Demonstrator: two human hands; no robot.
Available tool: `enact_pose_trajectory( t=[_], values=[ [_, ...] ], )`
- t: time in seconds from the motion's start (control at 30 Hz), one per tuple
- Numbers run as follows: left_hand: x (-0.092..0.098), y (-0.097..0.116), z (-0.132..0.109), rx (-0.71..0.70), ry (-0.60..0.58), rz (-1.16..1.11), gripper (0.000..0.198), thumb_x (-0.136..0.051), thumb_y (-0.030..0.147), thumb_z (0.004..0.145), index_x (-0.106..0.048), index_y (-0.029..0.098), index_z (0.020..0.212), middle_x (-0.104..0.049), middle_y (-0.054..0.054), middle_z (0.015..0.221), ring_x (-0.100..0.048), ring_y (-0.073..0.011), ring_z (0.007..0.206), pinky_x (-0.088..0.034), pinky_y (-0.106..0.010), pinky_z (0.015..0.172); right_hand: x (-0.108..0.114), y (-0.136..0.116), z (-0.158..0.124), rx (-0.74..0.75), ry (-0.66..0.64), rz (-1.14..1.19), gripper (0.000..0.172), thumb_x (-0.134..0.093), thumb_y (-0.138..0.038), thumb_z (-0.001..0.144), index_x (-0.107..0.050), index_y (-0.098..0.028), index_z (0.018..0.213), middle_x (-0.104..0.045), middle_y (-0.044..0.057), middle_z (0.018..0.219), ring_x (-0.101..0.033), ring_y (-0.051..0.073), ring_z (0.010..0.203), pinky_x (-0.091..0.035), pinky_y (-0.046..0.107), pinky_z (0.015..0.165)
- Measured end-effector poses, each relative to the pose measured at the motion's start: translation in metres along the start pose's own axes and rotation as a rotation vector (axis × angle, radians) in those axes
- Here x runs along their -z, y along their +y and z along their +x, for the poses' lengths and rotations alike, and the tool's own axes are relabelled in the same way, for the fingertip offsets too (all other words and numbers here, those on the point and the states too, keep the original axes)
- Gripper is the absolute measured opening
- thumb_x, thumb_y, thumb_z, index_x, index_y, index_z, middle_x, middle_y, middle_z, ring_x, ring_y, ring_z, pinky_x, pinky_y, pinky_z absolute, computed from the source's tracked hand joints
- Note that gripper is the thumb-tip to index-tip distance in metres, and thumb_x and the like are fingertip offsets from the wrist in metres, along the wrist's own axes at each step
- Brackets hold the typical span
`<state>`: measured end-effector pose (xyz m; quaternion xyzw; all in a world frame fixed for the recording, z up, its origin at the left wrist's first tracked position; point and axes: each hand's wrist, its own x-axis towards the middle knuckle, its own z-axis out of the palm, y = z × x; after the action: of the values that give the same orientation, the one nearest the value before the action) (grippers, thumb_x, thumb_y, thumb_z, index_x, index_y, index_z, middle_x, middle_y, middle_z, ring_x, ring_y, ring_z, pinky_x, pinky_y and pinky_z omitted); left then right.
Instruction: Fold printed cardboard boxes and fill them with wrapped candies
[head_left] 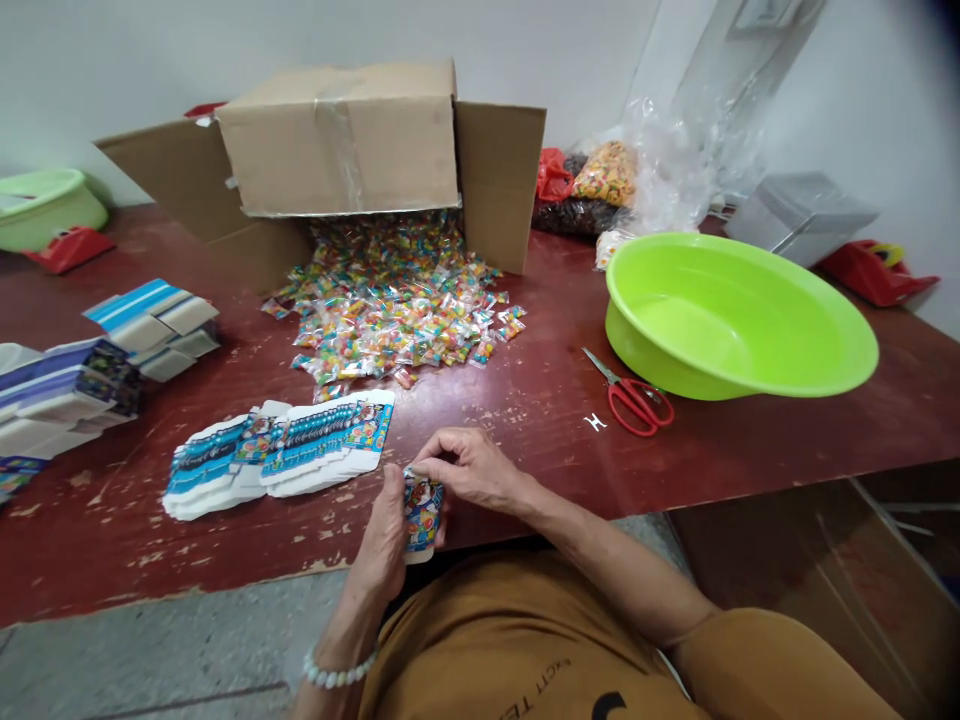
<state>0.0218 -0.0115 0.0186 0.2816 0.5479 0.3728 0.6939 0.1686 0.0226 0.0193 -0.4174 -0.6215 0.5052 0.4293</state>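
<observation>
My left hand (382, 535), with a white bead bracelet on its wrist, grips a small printed paperboard carton (422, 512) from below, near the table's front edge. My right hand (466, 468) pinches the top of that carton between thumb and fingers. The carton's blue and multicoloured print shows; its inside is hidden. To the left of my hands lie flat stacks of blue-printed carton blanks (279, 452), close to but not touching my hands. Beyond them spreads a heap of small, colourful plastic-wrapped sweets (391, 305).
A dark red, worn wooden table (525, 440) holds an open cardboard box (337, 140), a lime-green plastic basin (739, 315) and red-handled scissors (634, 403). Stacks of printed cartons (67, 400) stand at left. Plastic bags and a grey container sit behind.
</observation>
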Motion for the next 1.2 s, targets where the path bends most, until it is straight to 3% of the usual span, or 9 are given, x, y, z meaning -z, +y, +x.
enact_pose_trajectory(
  t=[0.1, 0.3, 0.43, 0.63, 0.83, 0.93, 1.1, 1.2],
  values=[
    [-0.002, -0.001, 0.001, 0.003, 0.024, -0.016, 0.071, -0.064, 0.086, 0.060, -0.067, 0.016, 0.072, -0.066, -0.005, 0.053, -0.065, -0.0218, 0.047, -0.042, -0.025, 0.036, -0.002, 0.001, -0.002, 0.081, 0.031, -0.109, 0.014, -0.064, -0.022, 0.090, -0.072, -0.017, 0.080, -0.073, 0.003, 0.082, -0.065, 0.013, 0.076, -0.048, 0.023, 0.072],
    [0.001, -0.005, 0.006, 0.023, -0.023, 0.098, 0.078, -0.051, 0.090, 0.068, -0.067, 0.014, 0.074, -0.067, -0.007, 0.056, -0.062, -0.0187, 0.044, -0.041, -0.024, 0.036, 0.001, 0.004, 0.001, -0.090, 0.042, -0.084, 0.018, -0.063, -0.025, 0.090, -0.071, -0.016, 0.077, -0.070, 0.001, 0.072, -0.062, 0.012, 0.065, -0.045, 0.021, 0.061],
    [0.001, -0.004, 0.007, 0.007, -0.023, 0.108, 0.078, -0.047, 0.089, 0.072, -0.068, 0.014, 0.075, -0.067, -0.008, 0.055, -0.064, -0.0195, 0.047, -0.040, -0.023, 0.038, 0.003, 0.004, 0.001, 0.052, 0.063, -0.177, 0.013, -0.067, -0.023, 0.087, -0.071, -0.017, 0.077, -0.073, 0.002, 0.078, -0.064, 0.012, 0.071, -0.046, 0.022, 0.067],
    [0.001, -0.006, 0.010, 0.022, -0.033, 0.153, 0.080, -0.044, 0.091, 0.071, -0.067, 0.015, 0.073, -0.066, -0.007, 0.054, -0.065, -0.0200, 0.049, -0.041, -0.024, 0.040, 0.014, 0.008, 0.003, 0.009, -0.098, -0.095, 0.011, -0.066, -0.022, 0.089, -0.076, -0.018, 0.091, -0.075, 0.002, 0.086, -0.067, 0.012, 0.073, -0.048, 0.021, 0.067],
    [0.001, -0.012, 0.009, 0.030, -0.018, 0.115, 0.076, -0.045, 0.088, 0.075, -0.068, 0.015, 0.074, -0.062, -0.005, 0.049, -0.063, -0.0187, 0.046, -0.041, -0.023, 0.039, 0.026, 0.008, 0.007, -0.012, -0.199, -0.073, 0.012, -0.069, -0.023, 0.087, -0.078, -0.018, 0.092, -0.077, 0.001, 0.085, -0.068, 0.013, 0.076, -0.049, 0.021, 0.069],
    [0.001, -0.012, 0.008, 0.027, -0.032, 0.114, 0.075, -0.046, 0.087, 0.075, -0.067, 0.015, 0.072, -0.060, -0.004, 0.045, -0.059, -0.0169, 0.041, -0.038, -0.022, 0.037, 0.025, 0.005, 0.005, 0.019, -0.196, -0.141, 0.011, -0.068, -0.023, 0.087, -0.078, -0.018, 0.090, -0.077, 0.001, 0.084, -0.068, 0.013, 0.074, -0.048, 0.021, 0.068],
    [0.002, -0.011, 0.008, 0.043, -0.127, 0.106, 0.074, -0.046, 0.088, 0.074, -0.067, 0.016, 0.071, -0.061, -0.004, 0.048, -0.056, -0.0149, 0.039, -0.039, -0.022, 0.038, 0.019, 0.003, 0.000, 0.201, -0.084, -0.355, 0.011, -0.064, -0.014, 0.085, -0.075, -0.016, 0.085, -0.075, 0.005, 0.083, -0.066, 0.013, 0.071, -0.046, 0.022, 0.067],
    [0.002, -0.012, 0.007, 0.064, -0.111, 0.106, 0.075, -0.045, 0.087, 0.075, -0.067, 0.016, 0.068, -0.061, -0.005, 0.047, -0.054, -0.0137, 0.037, -0.038, -0.022, 0.037, 0.022, 0.004, 0.002, 0.124, -0.138, -0.283, 0.009, -0.065, -0.017, 0.086, -0.074, -0.016, 0.086, -0.075, 0.003, 0.081, -0.065, 0.012, 0.070, -0.046, 0.020, 0.065]
  ],
)
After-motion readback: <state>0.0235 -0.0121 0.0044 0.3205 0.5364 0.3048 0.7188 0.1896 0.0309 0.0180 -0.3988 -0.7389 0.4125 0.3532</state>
